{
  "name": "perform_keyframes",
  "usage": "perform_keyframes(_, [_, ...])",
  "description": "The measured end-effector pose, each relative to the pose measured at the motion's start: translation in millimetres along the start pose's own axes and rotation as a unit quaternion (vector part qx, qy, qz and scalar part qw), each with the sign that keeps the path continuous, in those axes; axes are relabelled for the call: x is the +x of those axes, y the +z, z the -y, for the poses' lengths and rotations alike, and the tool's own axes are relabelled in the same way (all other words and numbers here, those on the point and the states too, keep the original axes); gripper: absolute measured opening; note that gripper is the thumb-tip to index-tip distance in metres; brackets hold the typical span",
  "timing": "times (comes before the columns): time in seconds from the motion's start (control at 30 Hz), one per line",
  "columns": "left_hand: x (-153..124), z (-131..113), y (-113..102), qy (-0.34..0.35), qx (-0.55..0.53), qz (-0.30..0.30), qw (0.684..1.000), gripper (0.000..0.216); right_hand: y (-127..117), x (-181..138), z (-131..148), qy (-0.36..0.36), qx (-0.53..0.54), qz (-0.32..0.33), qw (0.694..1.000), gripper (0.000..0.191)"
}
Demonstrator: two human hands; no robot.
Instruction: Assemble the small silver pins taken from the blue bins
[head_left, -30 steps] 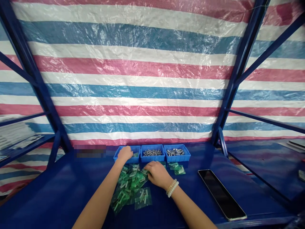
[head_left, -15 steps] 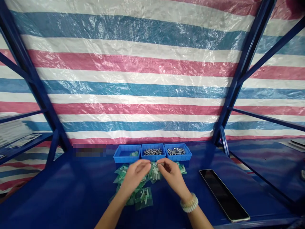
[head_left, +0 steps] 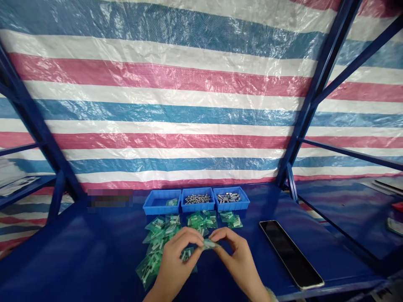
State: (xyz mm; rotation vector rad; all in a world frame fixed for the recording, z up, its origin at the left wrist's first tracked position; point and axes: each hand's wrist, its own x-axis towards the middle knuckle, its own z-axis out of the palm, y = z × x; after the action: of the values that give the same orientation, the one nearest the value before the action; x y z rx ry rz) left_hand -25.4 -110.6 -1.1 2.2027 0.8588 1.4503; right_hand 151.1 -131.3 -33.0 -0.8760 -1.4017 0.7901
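Plastic packet (head_left: 208,244) pinched between hands (head_left: 174,268), blue trays (head_left: 157,209) beyond.

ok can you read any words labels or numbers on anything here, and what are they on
No text is readable anywhere.
The green-tinted plastic bags on the blue bench: any print is too small to read.
The bag pinched between the left hand and right hand: nothing legible.
The patch at the bench's back edge: pixelated, unreadable.
The dark tablet screen: shows no text.
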Motion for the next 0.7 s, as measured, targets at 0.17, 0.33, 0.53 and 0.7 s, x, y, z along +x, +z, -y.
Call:
perform_keyframes(0.17, [-1,-8,-8,0.293,0.167,-0.03,0.941,0.022,-13,0,9,-0.303,-0.203,-0.016,0.931,0.029])
perform_keyframes(0.33, [-11,-6,-14,0.352,0.236,-0.056,0.904,0.017,-14,-4,12,-0.339,-0.239,-0.033,0.909,0.028])
perform_keyframes(0.53, [-14,-9,-12,0.239,0.142,-0.056,0.959,0.022,-6,-1,21,-0.288,-0.164,-0.035,0.943,0.026])
perform_keyframes(0.7, [-5,-7,-14,-0.137,-0.005,-0.023,0.99,0.004,7,0,10,-0.073,-0.044,-0.06,0.995,0.012])
